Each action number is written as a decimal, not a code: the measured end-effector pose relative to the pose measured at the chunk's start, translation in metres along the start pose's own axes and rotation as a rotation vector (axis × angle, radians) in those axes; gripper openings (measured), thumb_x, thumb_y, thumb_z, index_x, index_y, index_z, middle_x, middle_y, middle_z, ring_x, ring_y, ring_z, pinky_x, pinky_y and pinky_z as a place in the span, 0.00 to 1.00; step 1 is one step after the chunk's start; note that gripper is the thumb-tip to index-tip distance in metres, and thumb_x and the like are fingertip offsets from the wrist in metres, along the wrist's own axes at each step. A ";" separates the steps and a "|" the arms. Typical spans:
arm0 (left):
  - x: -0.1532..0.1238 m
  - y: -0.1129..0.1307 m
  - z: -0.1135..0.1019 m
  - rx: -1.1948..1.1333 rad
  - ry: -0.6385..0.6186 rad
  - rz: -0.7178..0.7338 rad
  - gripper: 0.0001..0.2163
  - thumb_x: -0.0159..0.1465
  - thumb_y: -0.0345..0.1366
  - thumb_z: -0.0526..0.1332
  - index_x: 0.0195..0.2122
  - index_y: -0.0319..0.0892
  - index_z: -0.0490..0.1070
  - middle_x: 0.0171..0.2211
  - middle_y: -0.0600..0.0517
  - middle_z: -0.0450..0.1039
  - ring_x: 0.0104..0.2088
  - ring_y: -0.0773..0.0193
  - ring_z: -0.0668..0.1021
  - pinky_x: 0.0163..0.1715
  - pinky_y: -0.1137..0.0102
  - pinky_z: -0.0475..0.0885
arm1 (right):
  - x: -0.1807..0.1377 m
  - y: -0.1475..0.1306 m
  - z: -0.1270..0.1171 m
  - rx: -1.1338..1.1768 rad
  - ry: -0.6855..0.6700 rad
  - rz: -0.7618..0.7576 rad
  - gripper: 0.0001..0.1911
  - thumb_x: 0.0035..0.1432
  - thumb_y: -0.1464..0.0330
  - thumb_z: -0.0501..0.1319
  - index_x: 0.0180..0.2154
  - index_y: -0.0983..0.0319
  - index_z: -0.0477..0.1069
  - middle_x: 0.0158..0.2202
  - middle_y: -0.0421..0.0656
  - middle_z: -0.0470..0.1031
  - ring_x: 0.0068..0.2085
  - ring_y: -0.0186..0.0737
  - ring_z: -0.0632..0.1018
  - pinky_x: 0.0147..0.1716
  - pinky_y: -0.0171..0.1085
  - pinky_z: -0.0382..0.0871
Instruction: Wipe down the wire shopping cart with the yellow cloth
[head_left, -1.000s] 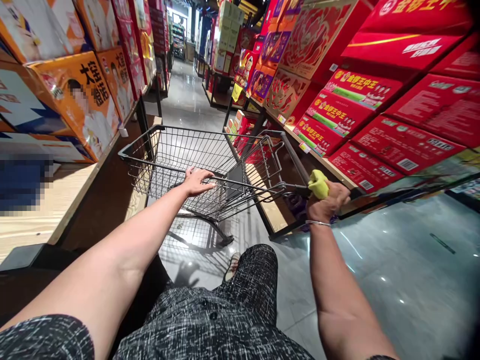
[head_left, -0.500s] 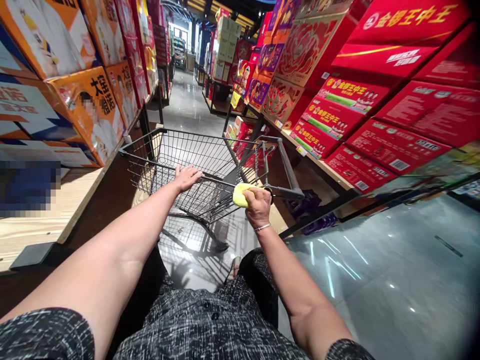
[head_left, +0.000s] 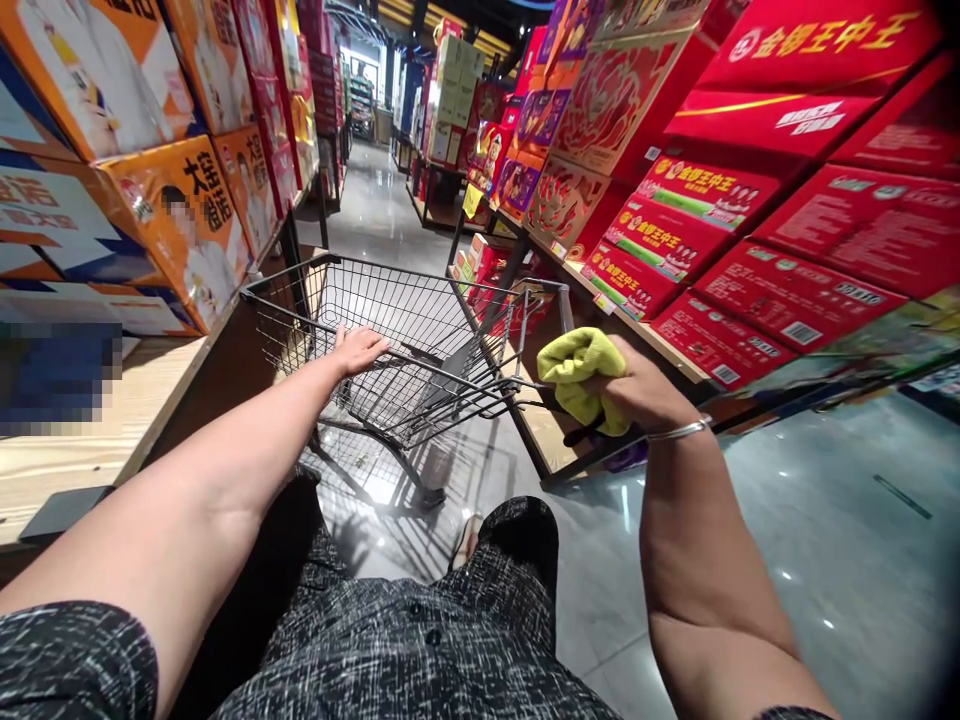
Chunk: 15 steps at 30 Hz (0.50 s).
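Note:
A black wire shopping cart (head_left: 442,370) stands in front of me, turned sideways across the aisle. My left hand (head_left: 360,350) lies over its near top rim with the fingers curled round the bar. To the right, a crumpled yellow-green cloth (head_left: 581,360) is bunched in my right hand (head_left: 637,390), at the handle end of the cart. The cloth covers part of the grey handle (head_left: 565,308), and the fingertips are hidden behind it. Only bare mesh shows inside the basket.
Orange and white cartons (head_left: 184,225) are stacked on a wooden shelf (head_left: 67,450) at left. Red boxes (head_left: 675,240) fill the shelf at right, its lower board (head_left: 551,440) close to the cart. A shiny tiled aisle (head_left: 367,200) runs ahead between more stacked goods.
My right hand has moved right with the cloth, from the near corner to the handle, and the cloth is now more spread out. My left hand has shifted slightly left along the rim.

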<state>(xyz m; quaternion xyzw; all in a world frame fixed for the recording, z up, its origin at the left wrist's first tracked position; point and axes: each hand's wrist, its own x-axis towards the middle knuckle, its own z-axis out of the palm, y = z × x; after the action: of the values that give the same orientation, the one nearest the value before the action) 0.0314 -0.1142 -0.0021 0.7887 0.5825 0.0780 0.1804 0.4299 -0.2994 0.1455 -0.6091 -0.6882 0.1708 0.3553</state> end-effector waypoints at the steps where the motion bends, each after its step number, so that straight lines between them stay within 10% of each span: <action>1: -0.004 0.006 -0.001 0.007 0.006 -0.011 0.26 0.71 0.49 0.41 0.58 0.42 0.69 0.67 0.42 0.58 0.71 0.49 0.49 0.67 0.45 0.33 | 0.006 0.005 0.001 0.084 -0.036 0.013 0.22 0.43 0.65 0.70 0.43 0.60 0.74 0.33 0.40 0.77 0.33 0.40 0.76 0.33 0.38 0.73; 4: -0.021 0.041 -0.001 -0.019 0.088 0.021 0.24 0.66 0.50 0.55 0.60 0.44 0.66 0.68 0.42 0.55 0.71 0.41 0.47 0.66 0.39 0.37 | 0.013 0.005 0.016 0.256 -0.081 -0.013 0.21 0.44 0.63 0.70 0.43 0.60 0.74 0.35 0.41 0.77 0.34 0.39 0.77 0.35 0.39 0.74; 11: -0.083 0.142 0.020 -0.589 0.220 0.710 0.29 0.59 0.48 0.64 0.60 0.45 0.64 0.57 0.44 0.68 0.57 0.51 0.71 0.58 0.58 0.68 | 0.004 -0.033 0.071 0.216 -0.313 -0.329 0.14 0.52 0.65 0.67 0.41 0.61 0.73 0.40 0.43 0.75 0.39 0.39 0.75 0.39 0.39 0.73; 15: -0.103 0.146 0.037 -0.705 0.265 0.472 0.24 0.58 0.53 0.64 0.51 0.45 0.69 0.45 0.46 0.74 0.44 0.53 0.78 0.46 0.59 0.75 | -0.012 -0.039 0.118 0.150 -0.110 -0.266 0.19 0.53 0.70 0.62 0.49 0.60 0.69 0.44 0.46 0.74 0.43 0.42 0.75 0.45 0.42 0.72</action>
<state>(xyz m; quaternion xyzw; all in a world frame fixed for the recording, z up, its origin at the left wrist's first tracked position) 0.1419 -0.2560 0.0272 0.7736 0.3423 0.4113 0.3394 0.3198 -0.2953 0.0872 -0.4740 -0.7667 0.2062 0.3808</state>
